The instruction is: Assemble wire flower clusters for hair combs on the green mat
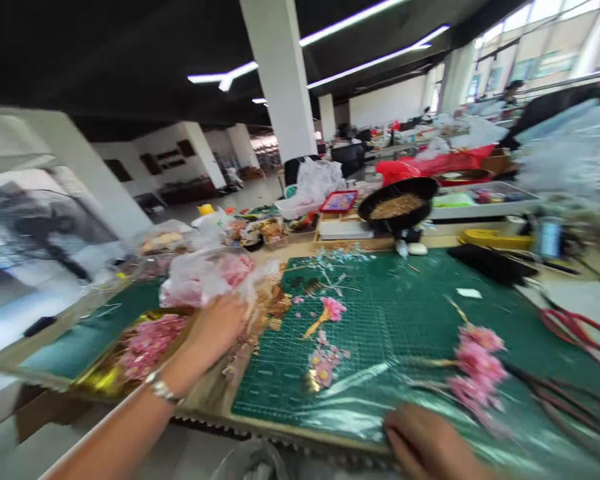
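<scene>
My left hand (225, 321) reaches to the white plastic bag (190, 283) of pink flowers at the mat's left. Its fingers are blurred against the bag, so their grip is unclear. At the front edge my right hand (427, 437) is curled, with its thumb side on a clear plastic sheet (350, 421). Beyond this hand lies a cluster of pink blossoms (477, 363) on thin stems. A small pink flower with a tan stem (333, 309) and loose pink blossoms (324, 368) rest on the green cutting mat (390, 300).
Pink flowers (153, 343) fill a gold tray (97, 377) at left. Red-handled scissors (577, 330), a black pouch (493, 262) and dark stems (565, 400) lie at right. Behind the mat, a black pan (400, 203) holds brownish bits. Pale blue sprigs (337, 257) lie along the mat's back edge.
</scene>
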### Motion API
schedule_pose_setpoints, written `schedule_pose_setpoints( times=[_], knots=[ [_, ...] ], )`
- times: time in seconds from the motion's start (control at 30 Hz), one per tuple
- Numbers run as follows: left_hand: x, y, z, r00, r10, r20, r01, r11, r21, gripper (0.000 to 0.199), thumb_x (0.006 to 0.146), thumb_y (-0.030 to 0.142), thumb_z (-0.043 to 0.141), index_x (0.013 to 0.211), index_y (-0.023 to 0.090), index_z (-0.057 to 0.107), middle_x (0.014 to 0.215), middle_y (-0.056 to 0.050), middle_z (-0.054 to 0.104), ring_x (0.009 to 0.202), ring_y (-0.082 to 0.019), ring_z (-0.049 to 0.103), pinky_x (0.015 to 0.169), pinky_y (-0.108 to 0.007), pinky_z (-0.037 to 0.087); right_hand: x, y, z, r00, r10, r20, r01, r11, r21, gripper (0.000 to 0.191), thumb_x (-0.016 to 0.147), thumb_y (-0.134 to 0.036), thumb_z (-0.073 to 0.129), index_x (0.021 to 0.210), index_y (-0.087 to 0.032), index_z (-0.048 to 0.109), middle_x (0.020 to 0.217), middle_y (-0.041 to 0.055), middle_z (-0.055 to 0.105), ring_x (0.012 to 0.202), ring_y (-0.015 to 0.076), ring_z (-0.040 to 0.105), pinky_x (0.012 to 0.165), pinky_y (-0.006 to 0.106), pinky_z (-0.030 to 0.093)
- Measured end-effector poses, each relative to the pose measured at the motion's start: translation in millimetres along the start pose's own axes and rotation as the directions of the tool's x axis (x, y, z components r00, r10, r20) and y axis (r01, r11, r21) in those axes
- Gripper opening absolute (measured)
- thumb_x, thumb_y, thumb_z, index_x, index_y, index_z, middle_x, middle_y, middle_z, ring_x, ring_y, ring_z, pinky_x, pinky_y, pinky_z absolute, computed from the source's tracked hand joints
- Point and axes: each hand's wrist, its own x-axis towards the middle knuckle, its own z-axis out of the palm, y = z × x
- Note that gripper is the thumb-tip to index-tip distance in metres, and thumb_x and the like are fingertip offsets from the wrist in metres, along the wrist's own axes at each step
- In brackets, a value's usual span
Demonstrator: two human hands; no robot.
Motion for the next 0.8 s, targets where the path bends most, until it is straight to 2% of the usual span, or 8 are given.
schedule_pose_setpoints(
  times=[0.1, 0.2, 0.3, 0.47, 0.53, 0.63, 0.73, 0.8],
  knots=[
    [-14.3, 20.1, -3.2, 0.960, 0.056, -0.275, -0.082, 0.993, -0.082, 0.034, 0.088, 0.029, 0.041, 0.111, 0.015, 0.061, 0.120, -0.015, 0.056, 0.109, -0.030, 0.054, 0.093, -0.046, 0.042, -4.4, -8.7, -6.4, 0.997, 0.041, 0.062, -0.044, 0.998, 0.040, 0.021, 0.088, -0.014, 0.038, 0.083, -0.020, 0.057, 0.069, 0.0015, 0.058, 0.063, 0.0136, 0.055, 0.057, 0.025, 0.039],
    [-37.7, 47.8, 7.2, 0.912, 0.107, -0.397, -0.226, 0.937, -0.268, 0.029, 0.089, 0.034, 0.042, 0.106, 0.023, 0.063, 0.114, -0.008, 0.061, 0.101, -0.024, 0.059, 0.089, -0.040, 0.047, -9.9, -19.1, -25.6, 0.998, -0.028, 0.051, 0.029, 1.000, -0.008, 0.019, 0.086, -0.013, 0.039, 0.090, -0.019, 0.057, 0.073, 0.0030, 0.059, 0.066, 0.0150, 0.054, 0.058, 0.027, 0.037],
    [-61.1, 77.6, 20.5, 0.900, 0.056, -0.433, -0.251, 0.878, -0.408, 0.023, 0.088, 0.035, 0.046, 0.103, 0.027, 0.062, 0.107, -0.003, 0.065, 0.097, -0.021, 0.062, 0.087, -0.036, 0.050, -16.9, -20.8, -53.3, 0.998, -0.055, -0.034, 0.050, 0.989, -0.136, 0.020, 0.085, -0.011, 0.039, 0.093, -0.018, 0.057, 0.071, 0.0035, 0.058, 0.063, 0.0159, 0.052, 0.056, 0.028, 0.037],
    [-71.5, 116.9, 18.4, 0.923, -0.085, -0.374, -0.180, 0.765, -0.618, 0.023, 0.088, 0.037, 0.048, 0.104, 0.028, 0.060, 0.101, 0.000, 0.067, 0.088, -0.016, 0.064, 0.078, -0.026, 0.053, -40.0, 6.5, -88.0, 0.940, 0.079, -0.332, -0.173, 0.948, -0.266, 0.018, 0.088, -0.014, 0.043, 0.098, -0.017, 0.056, 0.082, 0.0065, 0.063, 0.072, 0.0158, 0.059, 0.063, 0.027, 0.047],
    [-61.4, 129.9, 3.8, 0.936, -0.094, -0.340, -0.170, 0.724, -0.668, 0.021, 0.088, 0.037, 0.048, 0.100, 0.027, 0.062, 0.096, 0.000, 0.069, 0.084, -0.015, 0.064, 0.074, -0.025, 0.053, -51.6, 15.3, -88.9, 0.921, 0.083, -0.381, -0.207, 0.932, -0.298, 0.016, 0.087, -0.013, 0.043, 0.097, -0.016, 0.056, 0.081, 0.0062, 0.063, 0.072, 0.0153, 0.060, 0.062, 0.027, 0.049],
    [-28.3, 150.8, -30.9, 0.961, -0.023, -0.276, -0.180, 0.705, -0.686, 0.022, 0.089, 0.037, 0.045, 0.090, 0.027, 0.065, 0.087, 0.001, 0.069, 0.077, -0.015, 0.064, 0.069, -0.026, 0.051, -59.6, 16.2, -77.1, 0.936, -0.015, -0.351, -0.131, 0.912, -0.389, 0.018, 0.085, -0.011, 0.044, 0.097, -0.015, 0.057, 0.084, 0.0075, 0.063, 0.075, 0.0172, 0.059, 0.065, 0.031, 0.049],
    [22.5, 179.4, -68.6, 0.975, 0.131, -0.178, -0.217, 0.710, -0.670, 0.024, 0.087, 0.033, 0.044, 0.086, 0.027, 0.067, 0.081, 0.003, 0.070, 0.073, -0.015, 0.063, 0.067, -0.028, 0.049, -47.8, 10.5, -60.4, 0.950, -0.015, -0.312, -0.134, 0.883, -0.451, 0.023, 0.085, -0.013, 0.046, 0.103, -0.017, 0.059, 0.104, 0.0101, 0.062, 0.094, 0.0220, 0.058, 0.082, 0.040, 0.046],
    [60.0, 204.7, -87.1, 0.956, 0.246, -0.158, -0.287, 0.684, -0.671, 0.023, 0.086, 0.032, 0.045, 0.090, 0.027, 0.068, 0.091, 0.003, 0.070, 0.083, -0.016, 0.063, 0.073, -0.029, 0.049, -32.8, 10.7, -50.7, 0.950, 0.013, -0.312, -0.168, 0.864, -0.475, 0.027, 0.087, -0.019, 0.048, 0.112, -0.018, 0.059, 0.119, 0.0098, 0.058, 0.113, 0.0246, 0.050, 0.096, 0.043, 0.039]
  ],
)
